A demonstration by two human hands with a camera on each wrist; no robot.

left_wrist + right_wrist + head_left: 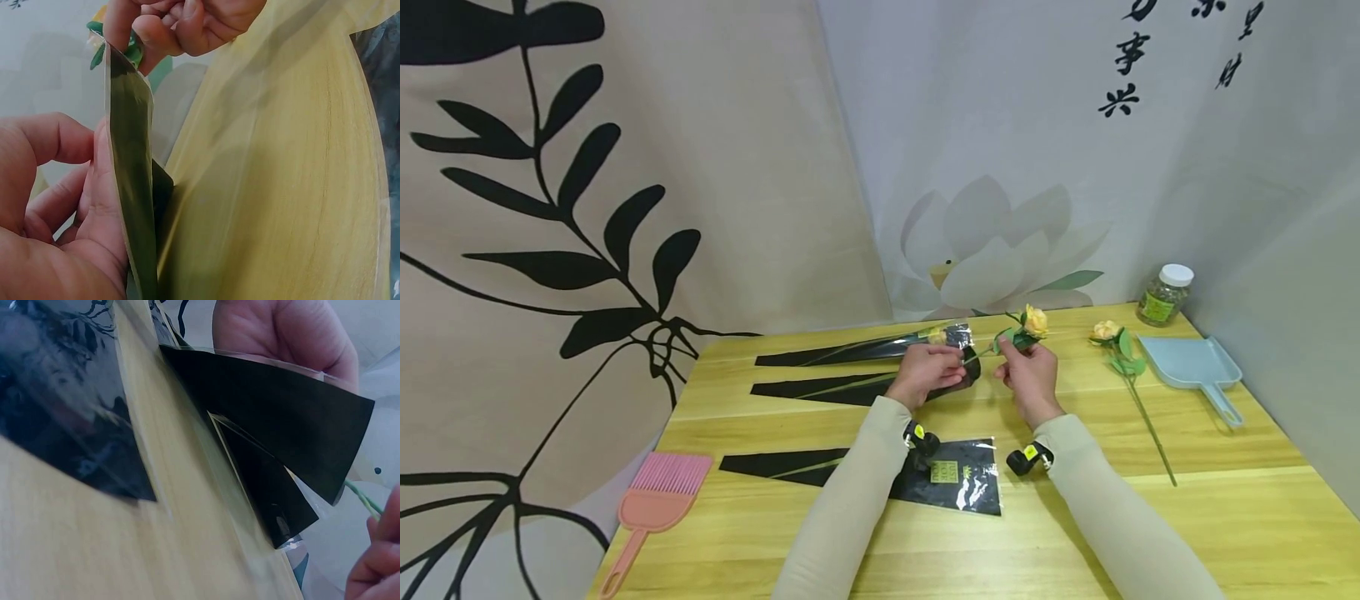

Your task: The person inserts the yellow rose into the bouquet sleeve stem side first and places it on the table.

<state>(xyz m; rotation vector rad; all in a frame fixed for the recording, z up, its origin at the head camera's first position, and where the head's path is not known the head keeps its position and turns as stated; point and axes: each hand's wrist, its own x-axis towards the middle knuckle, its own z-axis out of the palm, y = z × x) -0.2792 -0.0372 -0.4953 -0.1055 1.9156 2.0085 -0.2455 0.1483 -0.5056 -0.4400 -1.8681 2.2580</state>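
Note:
My left hand [925, 373] pinches the mouth of a long, tapered black flower sleeve [820, 389], the middle one of three. In the right wrist view the wide end of this sleeve [269, 412] gapes. My right hand [1030, 379] holds an artificial yellow rose [1035, 322] by its stem near the green leaves. The bloom points up and to the right, while the green stem [362, 499] runs toward the sleeve's mouth. In the left wrist view the sleeve's edge partly hides the rose's leaves [133, 51].
Behind lies a sleeve [857, 346] with a yellow rose inside; nearer me is a flat sleeve [977, 483] with a gold label. To the right are another yellow rose [1138, 404], a blue dustpan [1187, 360] and a white-lidded jar [1163, 298]. A pink brush [658, 500] sits front left.

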